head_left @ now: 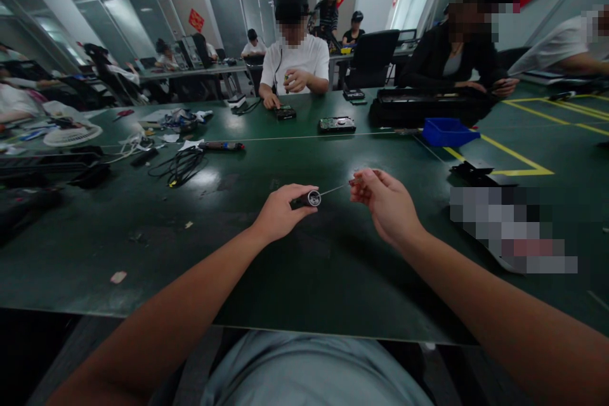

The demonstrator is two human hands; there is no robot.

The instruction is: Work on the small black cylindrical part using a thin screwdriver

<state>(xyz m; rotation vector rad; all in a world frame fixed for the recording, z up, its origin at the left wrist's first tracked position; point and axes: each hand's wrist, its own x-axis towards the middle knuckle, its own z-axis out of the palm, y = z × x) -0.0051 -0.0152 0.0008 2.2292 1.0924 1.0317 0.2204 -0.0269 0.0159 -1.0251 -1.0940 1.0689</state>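
Observation:
My left hand (280,210) is closed around a short dark cylinder (313,198) with a bright-rimmed round end; I cannot make out its exact kind. My right hand (383,203) pinches the reddish handle of a screwdriver (335,189). Its thin metal shaft points left, and the tip lies at or very near the rim of the cylinder; whether it touches is too small to tell. Both hands are above the green tabletop (295,285), near its front edge.
Ahead lies a circuit-board device (337,124). A blue bin (447,132) sits beyond my right hand, with a partly blurred item (507,231) nearer. To the left are a corded tool (221,146) and coiled cable (183,166). A co-worker (295,66) handles parts opposite.

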